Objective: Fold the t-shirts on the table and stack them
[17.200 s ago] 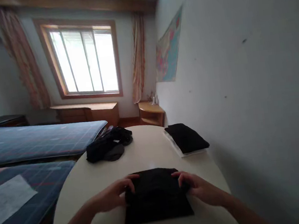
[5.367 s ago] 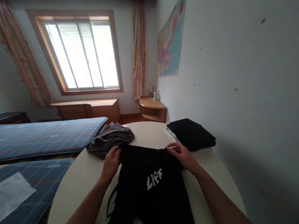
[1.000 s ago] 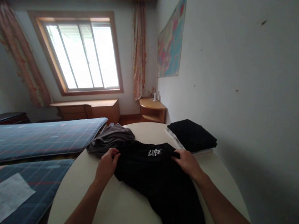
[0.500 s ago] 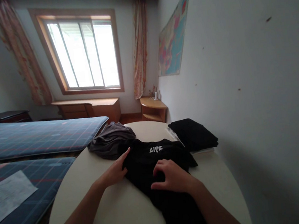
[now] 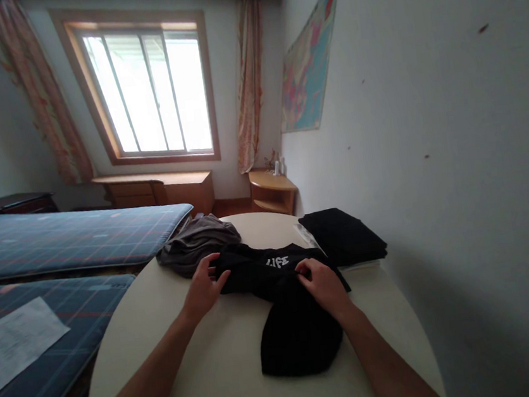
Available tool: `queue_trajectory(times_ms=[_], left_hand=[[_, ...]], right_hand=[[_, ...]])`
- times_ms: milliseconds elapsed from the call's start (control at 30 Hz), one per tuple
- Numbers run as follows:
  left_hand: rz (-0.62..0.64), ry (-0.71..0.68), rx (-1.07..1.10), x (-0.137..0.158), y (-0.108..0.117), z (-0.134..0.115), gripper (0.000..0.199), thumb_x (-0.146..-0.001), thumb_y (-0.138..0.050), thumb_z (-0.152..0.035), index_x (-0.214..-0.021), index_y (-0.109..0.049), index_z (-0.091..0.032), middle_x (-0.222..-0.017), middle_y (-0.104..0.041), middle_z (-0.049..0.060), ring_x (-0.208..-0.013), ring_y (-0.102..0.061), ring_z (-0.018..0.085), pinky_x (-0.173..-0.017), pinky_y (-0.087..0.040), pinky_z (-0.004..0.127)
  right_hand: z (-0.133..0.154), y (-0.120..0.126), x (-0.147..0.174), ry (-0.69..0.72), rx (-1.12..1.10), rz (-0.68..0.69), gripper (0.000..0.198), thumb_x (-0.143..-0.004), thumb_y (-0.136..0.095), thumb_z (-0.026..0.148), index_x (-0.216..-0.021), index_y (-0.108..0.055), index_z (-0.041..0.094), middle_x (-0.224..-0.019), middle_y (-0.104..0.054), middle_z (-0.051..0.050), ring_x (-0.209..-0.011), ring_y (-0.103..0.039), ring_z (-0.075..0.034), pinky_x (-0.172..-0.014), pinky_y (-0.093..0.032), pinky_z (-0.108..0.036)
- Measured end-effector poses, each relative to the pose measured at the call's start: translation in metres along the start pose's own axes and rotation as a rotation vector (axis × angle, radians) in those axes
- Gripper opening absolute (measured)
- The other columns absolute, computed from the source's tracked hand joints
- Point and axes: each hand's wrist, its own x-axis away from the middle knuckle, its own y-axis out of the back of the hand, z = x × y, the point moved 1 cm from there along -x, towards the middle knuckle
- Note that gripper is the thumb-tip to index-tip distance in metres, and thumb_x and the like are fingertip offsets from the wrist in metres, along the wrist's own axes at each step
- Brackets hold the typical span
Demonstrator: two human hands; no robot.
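Note:
A black T-shirt with white lettering lies partly bunched on the round table, its lower part drawn up toward the lettering. My right hand is closed, thumb and fingers pinching the shirt just right of the letters. At the shirt's left side, my left hand rests with thumb and fingers apart against the cloth. A crumpled grey-brown garment lies just beyond that hand, touching the shirt.
A stack of folded black clothes, with something white under it, sits on the right of the cream round table, near the wall. Two plaid mattresses are on the left, the nearer one bearing a paper sheet.
My right hand has moved forward and closed on the shirt. The shirt's lower end has been pulled up from the table's near edge. My left hand has shifted slightly forward and left.

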Motion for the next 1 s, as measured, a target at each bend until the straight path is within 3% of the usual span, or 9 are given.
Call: queue_trajectory(times_ms=[133, 233, 367, 433, 533, 633, 700, 867, 1000], left_hand=[[0.058, 0.020, -0.302, 0.012, -0.007, -0.005, 0.066, -0.078, -0.064, -0.054, -0.130, -0.041, -0.020, -0.121, -0.056, 0.011, -0.102, -0.063, 0.026, -0.087, -0.052, 0.040], [0.154, 0.138, -0.485, 0.018, -0.007, -0.011, 0.073, -0.079, -0.062, -0.059, -0.134, -0.036, -0.019, -0.124, -0.056, 0.015, -0.107, -0.063, 0.032, -0.089, -0.049, 0.042], [0.275, 0.196, -0.580, 0.021, -0.004, -0.020, 0.073, -0.083, -0.056, -0.055, -0.139, -0.030, -0.015, -0.129, -0.057, 0.020, -0.109, -0.063, 0.035, -0.087, -0.047, 0.040], [0.335, 0.181, -0.590, 0.021, 0.000, -0.025, 0.076, -0.084, -0.054, -0.056, -0.142, -0.029, -0.014, -0.127, -0.059, 0.021, -0.110, -0.064, 0.036, -0.088, -0.047, 0.040], [0.446, 0.142, -0.587, 0.023, 0.008, -0.028, 0.095, -0.077, -0.061, -0.062, -0.148, -0.025, -0.012, -0.124, -0.063, 0.023, -0.109, -0.063, 0.040, -0.087, -0.047, 0.042], [0.550, 0.049, -0.520, 0.023, 0.013, -0.026, 0.107, -0.069, -0.073, -0.048, -0.154, -0.017, -0.014, -0.121, -0.065, 0.021, -0.108, -0.064, 0.039, -0.085, -0.048, 0.041], [0.512, 0.019, -0.448, 0.020, 0.013, -0.022, 0.095, -0.073, -0.069, -0.037, -0.153, -0.021, -0.016, -0.116, -0.068, 0.018, -0.104, -0.066, 0.035, -0.084, -0.048, 0.039], [0.158, 0.044, -0.050, 0.004, 0.006, -0.013, 0.051, -0.083, -0.056, -0.038, -0.129, -0.050, -0.017, -0.098, -0.067, 0.008, -0.084, -0.068, 0.023, -0.077, -0.052, 0.034], [-0.087, 0.138, 0.269, -0.006, 0.010, -0.013, 0.049, -0.078, -0.063, -0.047, -0.116, -0.054, -0.017, -0.093, -0.063, 0.004, -0.071, -0.064, 0.017, -0.063, -0.053, 0.028]], right_hand=[[0.012, 0.000, 0.004, 0.058, -0.007, -0.014, 0.012, -0.081, -0.052, 0.017, -0.081, -0.062, 0.022, -0.081, -0.063, -0.001, -0.070, -0.059, -0.015, -0.068, -0.043, -0.027], [0.038, 0.000, 0.014, 0.140, -0.057, 0.039, 0.011, -0.087, -0.055, 0.030, -0.089, -0.063, 0.022, -0.082, -0.064, 0.000, -0.069, -0.059, -0.015, -0.068, -0.044, -0.027], [0.060, -0.010, 0.028, 0.201, 0.007, 0.230, 0.044, -0.074, -0.072, 0.052, -0.106, -0.062, 0.024, -0.105, -0.066, -0.004, -0.087, -0.065, -0.021, -0.075, -0.046, -0.030], [0.058, -0.016, 0.030, 0.181, 0.043, 0.275, 0.049, -0.072, -0.076, 0.046, -0.114, -0.060, 0.024, -0.111, -0.066, -0.006, -0.093, -0.066, -0.024, -0.077, -0.046, -0.030], [0.047, -0.020, 0.025, 0.119, 0.035, 0.269, 0.028, -0.083, -0.064, 0.028, -0.111, -0.059, 0.025, -0.107, -0.069, -0.005, -0.093, -0.067, -0.022, -0.077, -0.046, -0.028], [0.032, -0.019, 0.017, 0.052, -0.023, 0.231, 0.022, -0.090, -0.054, 0.023, -0.111, -0.058, 0.025, -0.098, -0.071, -0.004, -0.091, -0.069, -0.021, -0.078, -0.046, -0.028], [0.024, -0.016, 0.013, 0.003, -0.071, 0.185, 0.022, -0.092, -0.050, 0.024, -0.113, -0.058, 0.024, -0.096, -0.072, -0.005, -0.092, -0.069, -0.022, -0.081, -0.046, -0.029], [0.006, -0.004, 0.004, -0.042, -0.170, 0.052, 0.026, -0.096, -0.045, 0.033, -0.112, -0.063, 0.024, -0.098, -0.073, -0.006, -0.094, -0.070, -0.023, -0.086, -0.049, -0.033], [-0.006, 0.006, -0.001, -0.050, -0.217, -0.085, 0.032, -0.095, -0.045, 0.036, -0.114, -0.067, 0.025, -0.104, -0.074, -0.005, -0.096, -0.069, -0.023, -0.089, -0.050, -0.035]])
